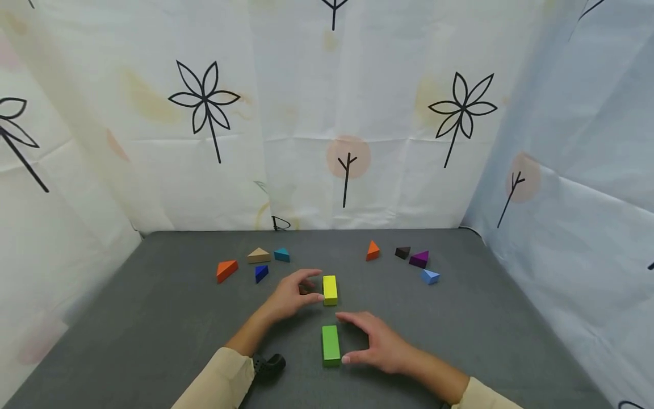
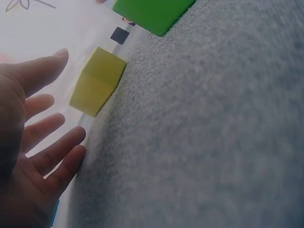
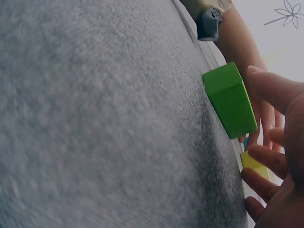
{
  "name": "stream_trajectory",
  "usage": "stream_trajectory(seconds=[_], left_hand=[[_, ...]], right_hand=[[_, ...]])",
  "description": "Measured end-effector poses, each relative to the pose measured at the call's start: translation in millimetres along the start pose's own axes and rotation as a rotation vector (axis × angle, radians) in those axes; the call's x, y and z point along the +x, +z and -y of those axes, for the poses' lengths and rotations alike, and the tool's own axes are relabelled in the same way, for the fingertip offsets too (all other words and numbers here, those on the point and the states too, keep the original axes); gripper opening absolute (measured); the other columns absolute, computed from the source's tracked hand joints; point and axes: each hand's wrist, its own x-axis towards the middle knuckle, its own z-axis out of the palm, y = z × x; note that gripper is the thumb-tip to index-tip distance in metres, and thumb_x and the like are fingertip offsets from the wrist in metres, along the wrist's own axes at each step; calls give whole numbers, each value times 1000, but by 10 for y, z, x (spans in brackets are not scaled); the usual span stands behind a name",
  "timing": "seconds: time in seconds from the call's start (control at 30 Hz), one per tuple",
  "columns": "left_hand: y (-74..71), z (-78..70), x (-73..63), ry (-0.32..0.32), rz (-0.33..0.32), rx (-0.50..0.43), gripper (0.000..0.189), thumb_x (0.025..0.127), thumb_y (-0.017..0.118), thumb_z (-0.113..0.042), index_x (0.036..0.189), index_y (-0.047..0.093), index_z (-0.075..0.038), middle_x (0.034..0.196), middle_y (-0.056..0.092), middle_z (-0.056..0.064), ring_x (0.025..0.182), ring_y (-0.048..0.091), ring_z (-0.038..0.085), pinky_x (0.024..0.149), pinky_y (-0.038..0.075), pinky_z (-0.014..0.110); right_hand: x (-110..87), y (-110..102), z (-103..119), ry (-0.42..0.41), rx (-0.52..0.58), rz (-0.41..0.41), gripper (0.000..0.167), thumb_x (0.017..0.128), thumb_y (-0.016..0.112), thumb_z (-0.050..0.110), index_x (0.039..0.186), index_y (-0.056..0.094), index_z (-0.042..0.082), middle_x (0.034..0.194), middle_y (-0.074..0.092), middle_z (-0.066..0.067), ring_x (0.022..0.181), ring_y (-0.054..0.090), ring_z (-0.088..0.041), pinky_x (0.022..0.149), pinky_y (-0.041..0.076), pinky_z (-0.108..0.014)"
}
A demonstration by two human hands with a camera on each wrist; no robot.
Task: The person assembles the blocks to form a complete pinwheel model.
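Pale cloth [image 1: 296,113] walls this space on three sides, printed with black line-drawn flowers and spindly trees, above a dark grey tabletop [image 1: 163,341]. From the head view I count ten blocks: eight wedges and two oblongs. Four wedges lie on the left: left orange wedge [image 1: 227,271], tan wedge [image 1: 259,256], teal wedge [image 1: 282,255], blue wedge [image 1: 261,273]. Four lie on the right: right orange wedge [image 1: 373,251], dark wedge [image 1: 402,252], purple wedge [image 1: 419,259], light blue wedge [image 1: 430,276]. Between the groups and nearer the person rests the yellow block [image 1: 330,290], with the green block [image 1: 331,345] closer still. Two hands, two beige sleeves [image 1: 219,379]: the left hand [image 1: 291,293] is spread wide at the yellow block's left, the right hand [image 1: 380,343] equally wide at the green block's right.

On the left wrist view, a gap shows between thumb and yellow block; the grey weave looks fuzzy.

On the right wrist view, the green block sits just beside the thumb, with yellow partly hidden behind the fingers.
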Motion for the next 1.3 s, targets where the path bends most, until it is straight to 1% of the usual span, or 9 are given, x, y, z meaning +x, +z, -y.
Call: stream_trajectory(seconds=[0.07,0.17,0.33,0.47,0.6,0.73,0.87,1.07,1.3], left_hand=[[24,5,28,7,11,28,60,87,75,-33,139,53,-13,128,58,8,102,60,21,82,50,41],[50,7,68,4,28,55,61,86,75,-34,139,53,-13,127,58,8,99,59,19,79,49,40],[81,17,117,-16,34,123,65,85,76,-38,140,52,-14,126,58,4,97,57,16,78,48,37],[94,3,127,-17,40,169,68,83,77,-39,141,52,-14,125,58,3,95,57,17,76,48,38],[106,-11,141,-30,50,201,70,83,77,-40,141,51,-13,118,60,2,93,56,17,75,47,38],[113,-7,157,-61,52,215,68,83,77,-41,141,53,-15,109,61,-1,91,55,15,74,46,36],[102,-13,155,-82,57,211,67,83,77,-43,140,54,-16,107,61,-2,90,54,15,74,46,36],[73,-12,142,-114,72,156,64,83,77,-39,139,55,-16,103,60,-2,90,54,15,75,46,37],[37,26,118,-103,50,60,64,83,78,-34,138,54,-14,105,59,1,89,55,16,70,47,34]], right_hand=[[2,8,13,34,-5,23,78,82,74,50,145,46,14,140,50,5,126,45,-19,103,35,-53],[16,22,27,53,-30,42,79,82,74,52,146,45,16,140,50,5,126,44,-19,103,34,-55],[50,39,58,62,-74,56,80,80,75,52,146,44,17,140,50,6,126,43,-19,102,31,-55],[61,60,88,53,-96,46,80,80,76,50,145,46,16,138,51,5,125,44,-18,101,32,-55],[63,74,98,52,-93,35,79,80,77,49,144,46,16,137,52,5,124,44,-18,101,32,-54],[67,76,96,68,-84,40,78,80,76,50,144,47,17,137,52,7,123,44,-17,101,33,-53],[81,70,98,94,-76,55,74,80,75,52,141,49,20,136,52,9,122,44,-16,100,34,-53],[107,65,114,144,-74,79,66,81,75,51,137,53,25,132,53,12,116,45,-13,97,39,-49],[126,26,142,158,-63,89,65,81,76,47,137,53,24,130,53,11,114,46,-15,96,39,-48]])
